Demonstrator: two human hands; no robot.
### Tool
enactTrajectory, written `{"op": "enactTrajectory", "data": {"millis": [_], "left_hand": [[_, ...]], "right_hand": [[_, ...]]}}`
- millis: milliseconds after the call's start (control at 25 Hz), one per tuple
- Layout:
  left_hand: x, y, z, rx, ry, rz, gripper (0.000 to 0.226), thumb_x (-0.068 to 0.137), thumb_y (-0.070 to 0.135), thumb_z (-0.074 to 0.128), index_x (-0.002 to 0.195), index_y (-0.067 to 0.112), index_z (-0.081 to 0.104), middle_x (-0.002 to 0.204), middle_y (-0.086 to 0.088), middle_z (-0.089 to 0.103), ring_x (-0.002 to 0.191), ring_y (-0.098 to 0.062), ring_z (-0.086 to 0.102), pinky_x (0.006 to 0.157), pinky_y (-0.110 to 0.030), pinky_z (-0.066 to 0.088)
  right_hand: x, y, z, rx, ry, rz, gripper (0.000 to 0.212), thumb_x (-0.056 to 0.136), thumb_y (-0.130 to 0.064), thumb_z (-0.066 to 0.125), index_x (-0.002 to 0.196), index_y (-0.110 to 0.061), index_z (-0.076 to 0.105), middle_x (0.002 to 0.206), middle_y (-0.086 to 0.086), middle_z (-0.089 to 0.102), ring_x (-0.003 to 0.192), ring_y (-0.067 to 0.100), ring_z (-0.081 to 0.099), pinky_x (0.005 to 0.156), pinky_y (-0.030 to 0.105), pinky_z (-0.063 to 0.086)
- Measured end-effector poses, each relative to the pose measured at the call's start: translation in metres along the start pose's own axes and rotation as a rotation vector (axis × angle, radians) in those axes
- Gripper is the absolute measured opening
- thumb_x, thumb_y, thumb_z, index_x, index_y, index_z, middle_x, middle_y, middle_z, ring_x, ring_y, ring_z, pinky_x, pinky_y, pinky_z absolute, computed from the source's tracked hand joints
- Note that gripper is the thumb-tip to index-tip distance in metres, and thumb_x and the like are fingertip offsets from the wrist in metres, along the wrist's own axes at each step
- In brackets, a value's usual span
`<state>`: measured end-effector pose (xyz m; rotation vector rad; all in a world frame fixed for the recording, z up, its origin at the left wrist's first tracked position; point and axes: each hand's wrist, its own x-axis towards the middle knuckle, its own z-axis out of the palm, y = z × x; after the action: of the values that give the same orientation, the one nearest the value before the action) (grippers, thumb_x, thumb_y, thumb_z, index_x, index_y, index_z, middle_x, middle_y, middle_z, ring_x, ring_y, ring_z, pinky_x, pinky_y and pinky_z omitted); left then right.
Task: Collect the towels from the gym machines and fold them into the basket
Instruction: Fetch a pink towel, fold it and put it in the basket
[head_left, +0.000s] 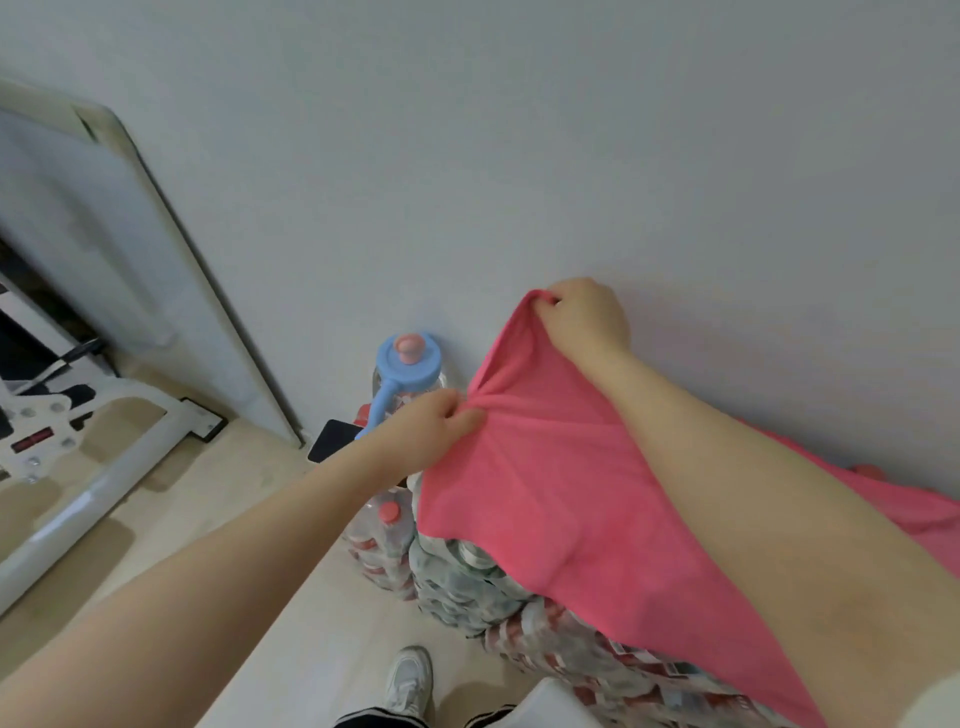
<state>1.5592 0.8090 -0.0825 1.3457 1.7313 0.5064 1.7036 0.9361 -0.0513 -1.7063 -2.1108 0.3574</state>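
Clearly soft and light, the pink towel (561, 493) draped over the bottled-water packs (467, 582) is pinched along its upper edge by left hand (436, 431) and right hand (587, 317).

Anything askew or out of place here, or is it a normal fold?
One oddity: the pink towel is spread over stacked packs of water bottles by the wall, not a table, and no basket shows. The left hand and right hand each pinch its edge. Nothing looks spilled or damaged.

Plain pink towel (561, 499); blue jug lid (409, 364) with pink knob (408, 347).
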Motion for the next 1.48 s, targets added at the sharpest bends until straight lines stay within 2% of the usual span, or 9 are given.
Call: {"op": "enactTrajectory", "data": {"millis": [80, 160, 320, 520, 840, 1000, 1160, 1280, 1480], "left_hand": [[0.005, -0.006, -0.016, -0.185, 0.033, -0.016, 0.031, 0.090, 0.041, 0.051, 0.087, 0.010, 0.052, 0.079, 0.001, 0.050, 0.072, -0.013, 0.045, 0.066, -0.024, 0.036], [0.011, -0.010, -0.033, -0.373, -0.020, 0.009, 0.025, 0.084, 0.037, 0.062, 0.095, 0.016, 0.052, 0.088, 0.001, 0.060, 0.076, -0.011, 0.056, 0.067, -0.022, 0.044], [0.029, -0.034, -0.061, -0.379, -0.188, -0.026, 0.049, 0.068, 0.032, 0.078, 0.111, 0.018, 0.062, 0.110, -0.004, 0.067, 0.101, -0.019, 0.064, 0.089, -0.031, 0.051], [0.038, -0.070, -0.067, -0.449, -0.417, -0.210, 0.026, 0.083, 0.017, 0.065, 0.108, 0.010, 0.063, 0.107, -0.004, 0.069, 0.099, -0.020, 0.064, 0.084, -0.024, 0.053], [0.031, -0.034, -0.050, -0.756, -0.070, 0.029, 0.012, 0.089, 0.015, 0.057, 0.085, 0.025, 0.061, 0.081, -0.004, 0.062, 0.055, -0.005, 0.058, 0.051, -0.021, 0.046], [0.020, 0.011, -0.010, -0.503, -0.051, 0.291, 0.028, 0.073, 0.027, 0.071, 0.096, 0.038, 0.060, 0.095, 0.001, 0.057, 0.092, -0.014, 0.052, 0.085, -0.028, 0.046], [-0.002, 0.059, 0.053, -0.403, 0.017, 0.433, 0.036, 0.081, 0.012, 0.067, 0.108, 0.023, 0.045, 0.079, 0.008, 0.044, 0.066, 0.004, 0.042, 0.062, -0.005, 0.039], [-0.017, 0.088, 0.107, -0.356, 0.022, 0.498, 0.032, 0.081, 0.007, 0.065, 0.097, 0.019, 0.039, 0.067, 0.005, 0.040, 0.046, -0.002, 0.038, 0.050, -0.015, 0.037], [-0.048, 0.120, 0.192, -0.246, -0.095, 0.676, 0.034, 0.079, 0.008, 0.067, 0.086, 0.016, 0.035, 0.069, 0.005, 0.037, 0.054, -0.008, 0.033, 0.051, -0.014, 0.032]], "right_hand": [[0.012, -0.008, 0.003, 0.428, 0.014, 0.181, 0.031, 0.087, -0.024, 0.046, 0.064, -0.011, 0.061, 0.067, 0.017, 0.063, 0.064, 0.028, 0.061, 0.062, 0.038, 0.044], [0.022, -0.019, 0.011, 0.683, 0.093, 0.241, 0.027, 0.090, -0.018, 0.043, 0.071, -0.013, 0.061, 0.071, 0.013, 0.066, 0.064, 0.027, 0.063, 0.068, 0.041, 0.051], [0.024, -0.035, 0.021, 0.390, 0.211, 0.058, 0.035, 0.093, -0.008, 0.042, 0.126, -0.006, 0.054, 0.125, 0.016, 0.061, 0.116, 0.028, 0.056, 0.097, 0.031, 0.038], [0.002, -0.025, 0.052, -0.066, -0.376, -0.081, 0.078, 0.089, -0.015, 0.049, 0.149, -0.023, -0.001, 0.128, 0.023, 0.057, 0.115, 0.035, 0.056, 0.098, 0.041, 0.044], [-0.028, 0.005, 0.024, 0.195, 0.020, 0.059, 0.029, 0.089, -0.005, 0.044, 0.112, -0.008, 0.060, 0.099, 0.014, 0.070, 0.096, 0.028, 0.063, 0.086, 0.029, 0.045], [-0.065, 0.041, -0.005, 0.214, 0.093, 0.101, 0.023, 0.087, -0.001, 0.047, 0.102, -0.003, 0.064, 0.093, 0.017, 0.072, 0.091, 0.028, 0.066, 0.086, 0.030, 0.047], [-0.118, 0.099, -0.045, 0.226, 0.198, 0.255, 0.020, 0.086, 0.002, 0.050, 0.098, -0.001, 0.066, 0.091, 0.019, 0.071, 0.089, 0.029, 0.067, 0.084, 0.031, 0.047], [-0.173, 0.141, -0.071, 0.240, 0.271, 0.399, 0.020, 0.085, 0.004, 0.050, 0.096, 0.000, 0.066, 0.091, 0.018, 0.071, 0.087, 0.026, 0.066, 0.078, 0.026, 0.044], [-0.273, 0.207, -0.111, 0.298, 0.498, 0.782, 0.024, 0.085, 0.001, 0.046, 0.096, -0.006, 0.067, 0.098, 0.016, 0.069, 0.090, 0.027, 0.063, 0.085, 0.034, 0.048]]}}
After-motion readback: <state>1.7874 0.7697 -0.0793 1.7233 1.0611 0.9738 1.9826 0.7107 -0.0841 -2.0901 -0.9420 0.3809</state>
